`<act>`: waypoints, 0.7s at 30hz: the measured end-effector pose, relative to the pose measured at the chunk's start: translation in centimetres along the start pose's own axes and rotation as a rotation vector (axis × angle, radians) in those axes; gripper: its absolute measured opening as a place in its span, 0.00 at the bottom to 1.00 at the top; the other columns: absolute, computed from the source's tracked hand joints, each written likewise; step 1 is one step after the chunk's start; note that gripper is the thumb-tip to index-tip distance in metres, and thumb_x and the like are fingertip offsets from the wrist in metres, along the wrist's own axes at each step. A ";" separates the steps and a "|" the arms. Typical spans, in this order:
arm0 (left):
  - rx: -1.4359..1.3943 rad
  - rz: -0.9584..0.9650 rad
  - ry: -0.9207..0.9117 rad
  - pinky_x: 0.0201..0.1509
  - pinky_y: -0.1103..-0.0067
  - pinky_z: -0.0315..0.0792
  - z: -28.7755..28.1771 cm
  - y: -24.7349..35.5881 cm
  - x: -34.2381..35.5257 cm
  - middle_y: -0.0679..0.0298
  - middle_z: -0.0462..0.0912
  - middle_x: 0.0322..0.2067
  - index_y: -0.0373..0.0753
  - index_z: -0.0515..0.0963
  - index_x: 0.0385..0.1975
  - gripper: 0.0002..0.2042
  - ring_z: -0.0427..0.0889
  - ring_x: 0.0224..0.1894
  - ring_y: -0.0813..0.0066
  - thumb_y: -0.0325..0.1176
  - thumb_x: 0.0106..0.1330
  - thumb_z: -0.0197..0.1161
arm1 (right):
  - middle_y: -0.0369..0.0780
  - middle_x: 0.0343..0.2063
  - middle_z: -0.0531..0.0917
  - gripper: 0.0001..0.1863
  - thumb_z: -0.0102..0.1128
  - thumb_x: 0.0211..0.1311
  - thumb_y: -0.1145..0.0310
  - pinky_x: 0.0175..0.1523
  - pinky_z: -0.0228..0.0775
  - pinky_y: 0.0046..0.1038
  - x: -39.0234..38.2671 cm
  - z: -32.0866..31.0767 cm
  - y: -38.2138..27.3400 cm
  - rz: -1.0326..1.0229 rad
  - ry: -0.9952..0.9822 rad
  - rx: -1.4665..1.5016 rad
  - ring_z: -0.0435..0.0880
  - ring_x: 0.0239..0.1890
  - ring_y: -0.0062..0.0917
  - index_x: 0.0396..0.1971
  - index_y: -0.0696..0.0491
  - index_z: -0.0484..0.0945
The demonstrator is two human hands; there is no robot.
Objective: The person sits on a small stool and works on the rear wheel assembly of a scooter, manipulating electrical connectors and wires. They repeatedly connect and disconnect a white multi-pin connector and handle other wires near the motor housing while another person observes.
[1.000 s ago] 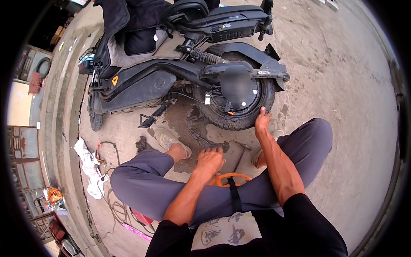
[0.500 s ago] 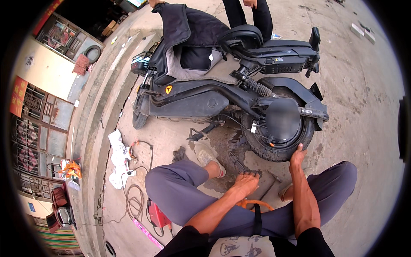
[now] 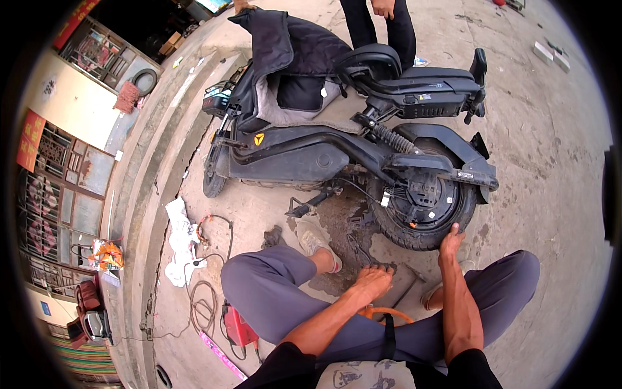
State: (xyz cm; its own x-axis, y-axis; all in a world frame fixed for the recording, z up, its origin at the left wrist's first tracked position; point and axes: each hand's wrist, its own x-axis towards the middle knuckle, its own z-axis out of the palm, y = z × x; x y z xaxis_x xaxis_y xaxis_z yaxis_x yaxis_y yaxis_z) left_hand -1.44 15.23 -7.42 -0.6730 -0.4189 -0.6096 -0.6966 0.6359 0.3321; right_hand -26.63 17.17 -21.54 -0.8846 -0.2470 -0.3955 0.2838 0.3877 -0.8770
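Seated person at the rear wheel [image 3: 424, 211] of a black electric scooter [image 3: 337, 139] parked on a concrete floor [image 3: 538, 149]. The right hand [image 3: 449, 242] rests against the lower edge of the wheel's tyre, fingers spread over the tread, pressing rather than closing around it. The left hand [image 3: 372, 280] lies palm down on the ground just below the wheel and to its left, fingers extended over a dark tool [image 3: 363, 249] on a damp patch of concrete; whether the fingers actually grip the tool cannot be told. An orange hose loop [image 3: 383, 314] lies between the person's legs, directly below the wheel and just behind the left hand. The person's shoe [image 3: 316, 238] stands left of the wheel, near the scooter's kickstand [image 3: 310, 201]. Farther left of the wheel, along a crack in the floor, lie a white rag [image 3: 179, 241], coiled cables [image 3: 206, 303] and a small red device [image 3: 238, 327]. The hub motor [image 3: 422, 191] is exposed at the wheel's centre, beneath the black mudguard [image 3: 447, 144]. Above the wheel, beyond the scooter's seat [image 3: 369, 61], stand the legs of a second person [image 3: 379, 23]. A dark quilted cover [image 3: 285, 45] drapes the scooter's front.
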 end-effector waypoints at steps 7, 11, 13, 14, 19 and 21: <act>0.035 0.004 0.054 0.63 0.58 0.69 1.4 -0.5 0.5 0.50 0.82 0.51 0.36 0.74 0.56 0.22 0.79 0.58 0.52 0.43 0.67 0.62 | 0.59 0.66 0.68 0.38 0.50 0.76 0.50 0.71 0.60 0.39 0.2 0.2 0.2 0.018 0.027 -0.014 0.70 0.67 0.49 0.70 0.67 0.54; 0.045 0.009 0.059 0.63 0.58 0.69 1.6 -0.5 0.5 0.51 0.82 0.51 0.36 0.74 0.56 0.23 0.79 0.58 0.53 0.43 0.67 0.62 | 0.58 0.64 0.70 0.36 0.50 0.76 0.51 0.69 0.62 0.41 0.4 0.4 0.9 0.004 0.025 0.032 0.72 0.65 0.50 0.69 0.65 0.56; 0.054 0.015 0.061 0.63 0.59 0.69 1.4 -0.3 0.6 0.51 0.82 0.51 0.36 0.74 0.56 0.23 0.79 0.58 0.53 0.44 0.67 0.62 | 0.57 0.63 0.72 0.34 0.50 0.77 0.53 0.68 0.62 0.42 1.2 0.4 1.7 -0.016 0.040 0.046 0.72 0.64 0.50 0.70 0.62 0.57; 0.038 0.016 0.045 0.65 0.59 0.68 1.0 -0.3 0.5 0.48 0.82 0.51 0.34 0.73 0.55 0.22 0.79 0.58 0.51 0.43 0.68 0.62 | 0.58 0.63 0.72 0.34 0.50 0.77 0.52 0.67 0.62 0.42 1.3 0.5 1.8 -0.014 0.048 0.029 0.72 0.64 0.51 0.70 0.62 0.57; 0.015 0.022 0.057 0.66 0.59 0.68 1.3 -0.6 0.4 0.46 0.81 0.52 0.33 0.73 0.53 0.21 0.80 0.57 0.49 0.43 0.68 0.61 | 0.59 0.62 0.72 0.35 0.50 0.76 0.51 0.67 0.62 0.43 0.8 0.6 1.3 0.011 0.044 -0.008 0.73 0.63 0.52 0.70 0.63 0.56; 0.017 0.022 0.056 0.65 0.60 0.68 1.4 -0.6 0.5 0.46 0.82 0.51 0.33 0.73 0.53 0.22 0.80 0.57 0.50 0.43 0.67 0.62 | 0.59 0.62 0.73 0.36 0.51 0.76 0.51 0.67 0.63 0.43 0.7 0.5 1.2 -0.002 0.035 0.011 0.73 0.63 0.53 0.69 0.63 0.56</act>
State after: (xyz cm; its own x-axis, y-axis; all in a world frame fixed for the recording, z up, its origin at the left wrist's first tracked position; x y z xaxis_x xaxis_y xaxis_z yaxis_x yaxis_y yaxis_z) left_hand -1.01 15.52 -8.89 -0.7015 -0.4402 -0.5605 -0.6773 0.6564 0.3322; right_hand -26.75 17.06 -23.01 -0.8974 -0.2166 -0.3843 0.2860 0.3776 -0.8807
